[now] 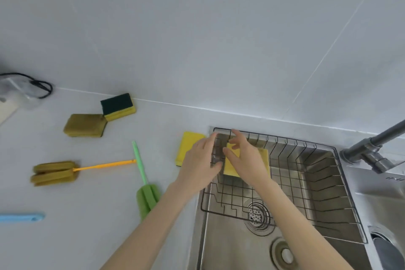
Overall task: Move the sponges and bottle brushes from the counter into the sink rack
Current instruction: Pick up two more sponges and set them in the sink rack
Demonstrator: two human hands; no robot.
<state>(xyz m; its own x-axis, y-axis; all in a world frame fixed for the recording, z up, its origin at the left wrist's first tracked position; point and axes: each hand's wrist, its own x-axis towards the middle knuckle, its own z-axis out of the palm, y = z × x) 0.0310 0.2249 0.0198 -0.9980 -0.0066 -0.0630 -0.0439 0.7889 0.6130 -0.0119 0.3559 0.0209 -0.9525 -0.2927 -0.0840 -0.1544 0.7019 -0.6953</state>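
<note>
1. Right hand [245, 160]: forearm reaching in from below, palm down, fingers spread over a yellow sponge [230, 167] lying inside the wire rack [315, 182]; whether it grips cannot be told.
2. Left hand [200, 163]: open, fingertips at the rack's near-left rim.
3. Second yellow sponge [186, 147]: on the counter [87, 237], partly under the left hand.
4. Left of that hand: green brush [145, 193], orange-handled brush [57, 172].
5. Beyond (toward the tiled wall): two more sponges [96, 118].
</note>
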